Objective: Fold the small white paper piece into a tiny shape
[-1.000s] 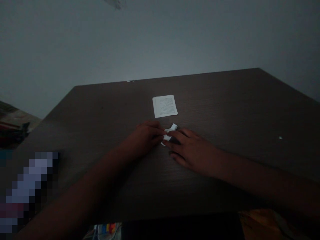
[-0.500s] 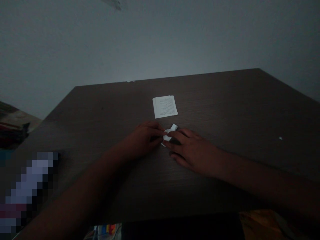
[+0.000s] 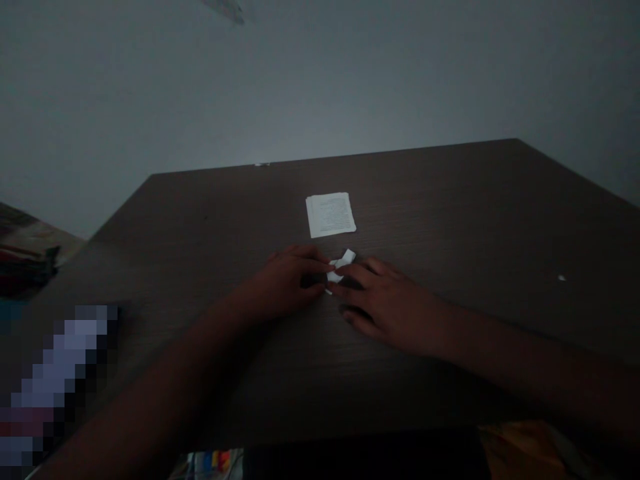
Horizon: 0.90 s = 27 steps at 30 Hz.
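A small white piece of folded paper [image 3: 336,273] lies on the brown table, between my two hands. My left hand [image 3: 287,280] grips its left side, index fingertip on top and thumb near the lower edge. From the right, my right hand [image 3: 383,297] holds it against the table with the index and middle fingertips, while the other fingers rest on the wood. One narrow end of the paper sticks out beyond the fingertips. Just behind sits a stack of square printed paper sheets [image 3: 332,215], touched by neither hand.
The dark wood-grain table [image 3: 440,213] meets a grey wall [image 3: 350,73]. A white scrap [image 3: 562,278] lies at the right, another scrap [image 3: 262,164] at the back edge. At the left is a blurred-out pale object [image 3: 65,367]. Colourful items [image 3: 215,461] show below the front edge. Light is dim.
The left thumb has shifted slightly at the folded paper's lower edge. Both hands stay in nearly the same place, and the stack has not moved.
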### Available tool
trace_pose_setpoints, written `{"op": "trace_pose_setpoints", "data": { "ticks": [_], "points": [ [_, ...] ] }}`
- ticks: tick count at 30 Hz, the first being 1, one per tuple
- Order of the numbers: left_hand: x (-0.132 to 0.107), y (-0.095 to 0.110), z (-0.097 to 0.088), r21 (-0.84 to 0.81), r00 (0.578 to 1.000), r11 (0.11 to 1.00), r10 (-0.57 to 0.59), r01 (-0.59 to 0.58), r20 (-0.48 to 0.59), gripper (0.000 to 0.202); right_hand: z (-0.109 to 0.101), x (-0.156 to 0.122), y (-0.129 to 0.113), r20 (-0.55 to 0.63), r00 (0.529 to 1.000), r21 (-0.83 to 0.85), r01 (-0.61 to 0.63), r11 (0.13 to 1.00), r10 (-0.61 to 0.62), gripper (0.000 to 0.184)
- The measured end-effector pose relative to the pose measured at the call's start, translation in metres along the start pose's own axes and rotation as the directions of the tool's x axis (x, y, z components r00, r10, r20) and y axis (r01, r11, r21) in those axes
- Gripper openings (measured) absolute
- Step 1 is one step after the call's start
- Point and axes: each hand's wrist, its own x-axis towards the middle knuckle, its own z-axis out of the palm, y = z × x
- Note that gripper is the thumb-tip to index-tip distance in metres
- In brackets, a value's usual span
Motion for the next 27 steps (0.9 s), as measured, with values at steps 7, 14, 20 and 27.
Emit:
{"op": "trace_pose_setpoints", "data": {
  "ticks": [7, 14, 20, 27],
  "points": [
    [-0.001, 0.007, -0.001, 0.000, 0.999, 0.999, -0.054, 0.054, -0.003, 0.038, -0.004, 0.005, 0.009, -0.013, 0.998, -0.019, -0.067, 0.998, 0.067, 0.043],
    [-0.002, 0.004, 0.002, 0.013, 1.000, 1.000, -0.025, 0.026, -0.016, 0.039, -0.009, 0.007, 0.020, 0.003, 0.990, -0.092, -0.143, 0.985, 0.143, 0.042],
    [-0.003, 0.006, 0.003, 0.021, 0.999, 0.999, -0.031, 0.031, -0.032, 0.038, -0.009, 0.007, 0.025, 0.010, 0.989, -0.080, -0.148, 0.986, 0.149, 0.041],
    [-0.003, 0.014, 0.006, 0.052, 0.996, 0.996, -0.074, 0.077, -0.059, 0.027, -0.007, 0.007, 0.026, 0.000, 0.990, -0.093, -0.142, 0.986, 0.142, 0.039]
  ]
}}
